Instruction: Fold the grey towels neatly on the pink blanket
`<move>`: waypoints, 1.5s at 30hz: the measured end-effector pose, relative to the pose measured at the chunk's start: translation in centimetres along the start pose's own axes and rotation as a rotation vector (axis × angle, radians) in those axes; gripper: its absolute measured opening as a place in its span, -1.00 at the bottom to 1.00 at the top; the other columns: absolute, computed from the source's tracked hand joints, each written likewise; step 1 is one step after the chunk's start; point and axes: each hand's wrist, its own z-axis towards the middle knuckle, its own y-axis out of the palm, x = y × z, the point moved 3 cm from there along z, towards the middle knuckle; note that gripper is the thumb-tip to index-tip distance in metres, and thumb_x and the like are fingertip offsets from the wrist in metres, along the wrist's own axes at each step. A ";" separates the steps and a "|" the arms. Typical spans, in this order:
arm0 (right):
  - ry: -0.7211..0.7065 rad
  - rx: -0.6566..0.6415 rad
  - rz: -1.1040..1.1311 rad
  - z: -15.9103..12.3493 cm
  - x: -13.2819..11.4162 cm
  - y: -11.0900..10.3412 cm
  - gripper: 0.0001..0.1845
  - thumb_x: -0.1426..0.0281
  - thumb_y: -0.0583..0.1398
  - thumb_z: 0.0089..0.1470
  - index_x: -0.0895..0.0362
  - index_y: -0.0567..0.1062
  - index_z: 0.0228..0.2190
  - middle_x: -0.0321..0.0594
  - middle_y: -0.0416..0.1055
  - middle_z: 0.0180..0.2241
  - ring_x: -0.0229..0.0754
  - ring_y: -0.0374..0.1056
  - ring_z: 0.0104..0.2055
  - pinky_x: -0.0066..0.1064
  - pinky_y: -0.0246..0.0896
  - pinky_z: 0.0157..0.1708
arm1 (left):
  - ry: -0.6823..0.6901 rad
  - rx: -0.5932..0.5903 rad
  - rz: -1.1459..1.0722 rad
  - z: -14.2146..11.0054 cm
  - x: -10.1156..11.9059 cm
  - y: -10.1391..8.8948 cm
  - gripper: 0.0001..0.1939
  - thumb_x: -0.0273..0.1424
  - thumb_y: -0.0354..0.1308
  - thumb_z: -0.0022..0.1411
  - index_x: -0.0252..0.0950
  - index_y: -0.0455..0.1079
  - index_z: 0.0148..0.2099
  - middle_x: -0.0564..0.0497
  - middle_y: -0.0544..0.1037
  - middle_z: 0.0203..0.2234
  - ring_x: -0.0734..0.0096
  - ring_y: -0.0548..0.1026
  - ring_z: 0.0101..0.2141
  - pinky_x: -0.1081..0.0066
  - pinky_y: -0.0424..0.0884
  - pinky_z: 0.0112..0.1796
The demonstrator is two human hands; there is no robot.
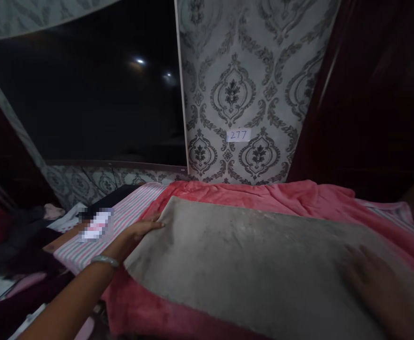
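A grey plush cloth (235, 255) lies spread across a pink blanket (199, 191), its left end narrowing toward a corner. At that left edge rests my left hand (145, 229), fingers stretched out over the cloth's border and a bangle on the wrist. My right hand (369, 274) is over the right part of the grey cloth, fingers apart and blurred by motion. Whether its palm presses on the cloth is hard to see. Under the pink blanket, a striped cloth (139, 205) sticks out on the left.
A large dark television (97, 94) hangs on the patterned wall (231, 94) behind. A paper label (238, 135) reading 277 is stuck there. Dark red panels (376, 94) stand at the right. Piled clothes (26, 245) lie at the left, beside a pixelated patch.
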 end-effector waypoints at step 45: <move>0.440 -0.549 1.447 -1.3 -12.3 0.8 -0.28 0.23 0.35 -0.19 0.17 0.44 0.05 -0.17 0.60 -0.25 -0.06 0.49 -0.35 -0.28 0.40 -0.33 | 0.373 -0.106 -0.017 7.2 -4.2 19.2 -0.08 0.05 0.32 0.04 -0.28 0.23 0.35 -0.20 0.59 0.01 0.03 0.55 0.02 0.11 0.46 0.05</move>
